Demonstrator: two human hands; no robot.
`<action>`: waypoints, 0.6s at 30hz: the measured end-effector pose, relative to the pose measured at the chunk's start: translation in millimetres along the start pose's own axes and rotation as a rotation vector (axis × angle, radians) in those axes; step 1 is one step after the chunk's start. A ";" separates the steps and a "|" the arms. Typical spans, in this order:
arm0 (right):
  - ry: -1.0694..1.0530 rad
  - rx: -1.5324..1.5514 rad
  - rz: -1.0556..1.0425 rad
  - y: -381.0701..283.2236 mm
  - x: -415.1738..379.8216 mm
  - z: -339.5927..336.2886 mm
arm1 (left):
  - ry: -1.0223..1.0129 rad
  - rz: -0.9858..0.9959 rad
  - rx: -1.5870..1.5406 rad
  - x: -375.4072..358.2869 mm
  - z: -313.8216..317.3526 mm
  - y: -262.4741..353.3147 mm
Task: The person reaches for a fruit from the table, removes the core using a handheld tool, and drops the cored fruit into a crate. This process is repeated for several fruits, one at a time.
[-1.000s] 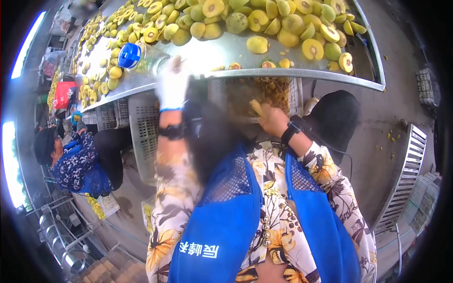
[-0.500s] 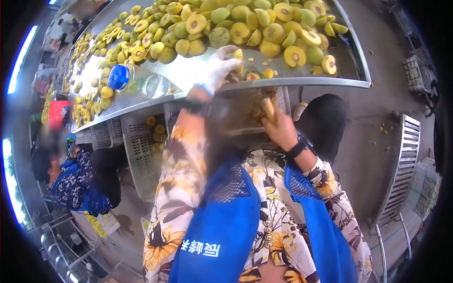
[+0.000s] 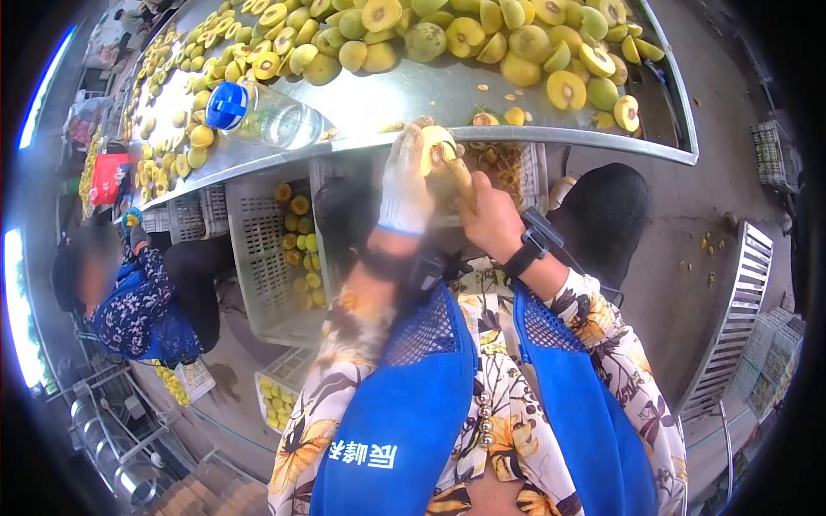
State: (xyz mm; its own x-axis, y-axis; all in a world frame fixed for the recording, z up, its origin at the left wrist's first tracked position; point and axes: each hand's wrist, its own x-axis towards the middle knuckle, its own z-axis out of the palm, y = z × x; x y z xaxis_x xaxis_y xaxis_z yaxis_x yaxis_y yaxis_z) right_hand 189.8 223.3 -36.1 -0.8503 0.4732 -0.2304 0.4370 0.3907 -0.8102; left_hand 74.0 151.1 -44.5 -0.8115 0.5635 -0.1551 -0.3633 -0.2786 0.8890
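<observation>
Fruit half (image 3: pixel 433 153) in hand at near edge of metal table (image 3: pixel 370 101), tool (image 3: pixel 463 182) on its cut face.
Left hand (image 3: pixel 404 191), gloved, is curled around the fruit, just on the near side of the table edge; right hand (image 3: pixel 496 222), bare, is closed round the tool's handle, also nearside. Blue-capped bottle (image 3: pixel 288 125) lies on the table, left part; fruit pile (image 3: pixel 520 43) covers its far side; crate (image 3: pixel 255 258) sits below its near edge, left.
</observation>
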 end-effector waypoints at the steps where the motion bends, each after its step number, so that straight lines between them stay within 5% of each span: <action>1: -0.001 0.005 0.006 -0.4 -1.5 -0.9 | 0.018 0.005 0.005 0.4 -0.4 -4.3; 7: -0.071 0.005 0.029 -10.8 -5.5 -4.6 | 0.096 -0.088 -0.003 -7.2 16.5 10.5; 10: -0.164 0.012 -0.002 -13.1 -5.1 -7.3 | -0.065 -0.209 0.116 -1.5 5.4 30.5; 18: -0.186 0.180 -0.017 -5.7 -6.1 10.6 | 0.180 -0.154 0.095 -4.0 -6.6 16.2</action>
State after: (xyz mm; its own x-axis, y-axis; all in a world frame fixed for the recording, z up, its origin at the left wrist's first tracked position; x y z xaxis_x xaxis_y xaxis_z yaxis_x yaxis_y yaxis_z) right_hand 189.4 209.9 -35.8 -0.9037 0.3075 -0.2978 0.3771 0.2427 -0.8938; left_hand 68.4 139.2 -32.3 -0.8217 0.4435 -0.3581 -0.4508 -0.1212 0.8844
